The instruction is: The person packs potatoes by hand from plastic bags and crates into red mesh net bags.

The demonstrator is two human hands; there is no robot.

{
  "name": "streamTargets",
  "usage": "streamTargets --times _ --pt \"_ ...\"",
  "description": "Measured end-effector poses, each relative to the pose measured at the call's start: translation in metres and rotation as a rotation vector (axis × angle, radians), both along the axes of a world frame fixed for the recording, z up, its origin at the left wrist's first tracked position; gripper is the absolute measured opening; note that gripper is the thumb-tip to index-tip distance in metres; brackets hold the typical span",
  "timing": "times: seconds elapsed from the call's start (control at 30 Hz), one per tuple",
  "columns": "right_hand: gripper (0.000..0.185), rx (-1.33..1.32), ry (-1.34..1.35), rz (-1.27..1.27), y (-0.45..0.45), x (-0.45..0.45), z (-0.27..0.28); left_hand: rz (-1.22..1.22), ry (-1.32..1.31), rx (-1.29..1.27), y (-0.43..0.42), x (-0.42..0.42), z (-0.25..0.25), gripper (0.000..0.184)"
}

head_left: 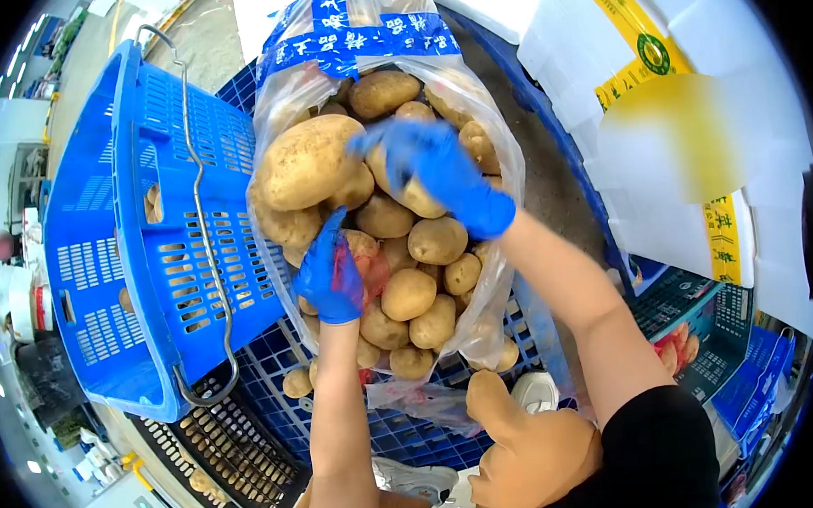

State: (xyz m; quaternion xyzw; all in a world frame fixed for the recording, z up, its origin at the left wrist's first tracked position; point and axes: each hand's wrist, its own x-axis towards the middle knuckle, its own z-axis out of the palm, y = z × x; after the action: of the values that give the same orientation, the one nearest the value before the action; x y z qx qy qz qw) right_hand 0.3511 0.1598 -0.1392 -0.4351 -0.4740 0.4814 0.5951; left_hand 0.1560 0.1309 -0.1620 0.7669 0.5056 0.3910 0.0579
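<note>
A large clear plastic bag (509, 161) with blue printed tape (386, 39) lies open in front of me, full of loose potatoes (409, 293). My left hand (329, 275), in a blue glove, is closed on a red mesh bag (372, 272) with a potato showing through it. My right hand (439, 168), also gloved in blue and slightly blurred, grips a potato (416, 198) above the pile. One very big potato (310, 162) lies on top, just left of my right hand's fingertips.
A tall blue basket (163, 258) with a metal handle stands at the left, some potatoes inside. Below it is a black crate (237, 447) of potatoes. The bag rests on a blue pallet (435, 450). White foam boxes (561, 39) and a dark green crate (714, 330) stand at the right.
</note>
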Motion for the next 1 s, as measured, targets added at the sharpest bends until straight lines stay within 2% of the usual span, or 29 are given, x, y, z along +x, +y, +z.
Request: streamTargets --times 0.03,0.07,0.1,0.17,0.27,0.3,0.33,0.5,0.6,0.63,0.67,0.73,0.87,1.0 --pt "0.025 -0.027 0.047 -0.087 0.017 0.015 -0.009 0.012 -0.005 -0.066 -0.002 0.001 0.003 0.030" --pt "0.022 0.195 -0.638 -0.233 0.057 0.040 -0.042 0.004 -0.012 -0.063 0.000 0.000 0.003 0.031" --pt "0.022 0.187 -1.000 -0.248 0.084 0.047 -0.065 -0.010 -0.017 -0.064 0.001 -0.001 0.000 0.031" --pt "0.023 0.384 -1.341 -0.731 0.128 0.049 -0.116 -0.022 -0.043 -0.060 0.000 0.002 0.002 0.031" --pt "0.029 -0.051 -0.969 -0.401 0.155 0.052 -0.084 0.043 0.154 -0.006 0.002 -0.002 -0.002 0.036" --pt "0.038 -0.102 -0.969 -0.269 0.161 0.047 -0.071 0.056 0.136 -0.006 0.002 -0.002 -0.005 0.037" --pt "0.037 0.037 -1.006 -0.197 0.173 0.037 -0.074 0.058 0.146 -0.005 0.003 -0.002 -0.005 0.037" --pt "0.040 -0.332 -0.400 -0.040 0.233 0.037 -0.155 0.074 0.284 0.012 0.002 -0.005 -0.005 0.038" --pt "0.040 -0.494 0.075 -0.011 0.234 0.028 -0.158 0.048 0.236 0.059 0.004 -0.006 -0.008 0.040" --pt "0.038 -0.503 0.304 -0.053 0.206 0.018 -0.127 0.053 0.235 0.054 0.002 -0.006 -0.007 0.040" --pt "0.038 -0.501 0.367 -0.058 0.190 0.018 -0.112 0.059 0.228 0.051 0.003 -0.006 -0.006 0.041" --pt "0.037 -0.487 0.268 -0.029 0.181 0.027 -0.107 0.066 0.225 0.050 0.005 -0.004 -0.004 0.042" --pt "0.037 -0.422 -0.172 0.033 0.194 0.051 -0.112 -0.002 0.093 0.037 0.005 -0.005 -0.004 0.042" --pt "0.036 -0.389 -0.404 0.036 0.190 0.063 -0.107 0.034 0.218 0.034 0.005 -0.008 -0.009 0.041"
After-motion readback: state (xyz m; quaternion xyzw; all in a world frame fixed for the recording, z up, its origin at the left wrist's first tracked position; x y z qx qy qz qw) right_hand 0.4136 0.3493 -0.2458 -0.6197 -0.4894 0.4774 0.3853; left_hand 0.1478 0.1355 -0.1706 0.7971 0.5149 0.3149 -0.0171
